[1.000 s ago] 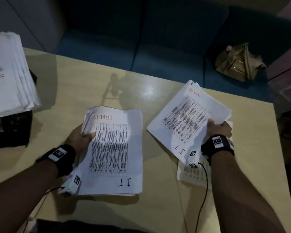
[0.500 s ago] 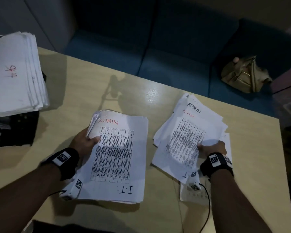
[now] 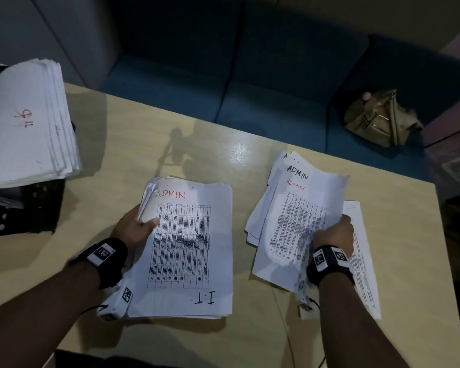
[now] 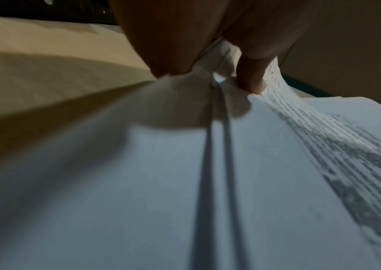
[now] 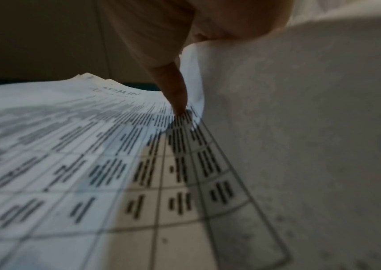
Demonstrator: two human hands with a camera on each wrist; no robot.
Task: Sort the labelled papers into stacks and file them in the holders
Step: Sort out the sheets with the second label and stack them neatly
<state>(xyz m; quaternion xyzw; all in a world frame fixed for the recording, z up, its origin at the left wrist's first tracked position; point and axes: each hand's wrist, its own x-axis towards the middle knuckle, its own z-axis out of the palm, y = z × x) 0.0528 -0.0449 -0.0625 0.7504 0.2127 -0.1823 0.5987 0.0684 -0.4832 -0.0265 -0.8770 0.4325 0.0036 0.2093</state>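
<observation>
A thick paper stack, its top sheet marked ADMIN in red and I.T in black, lies in the middle of the table. My left hand grips the stack's left edge, thumb on top. On the right lies a looser pile of ADMIN sheets. My right hand holds the top sheet of that pile by its right edge, thumb pressed on the print, the edge curling up. Under the pile lies another printed sheet.
A tall white paper stack with red writing rests on a black file holder at the table's left edge. Beyond the wooden table is a blue sofa with a tan bag on it.
My right hand has brought the ADMIN sheet toward me and down onto the right pile, uncovering a sheet marked ADMIN in black behind it. The left hand keeps its grip.
</observation>
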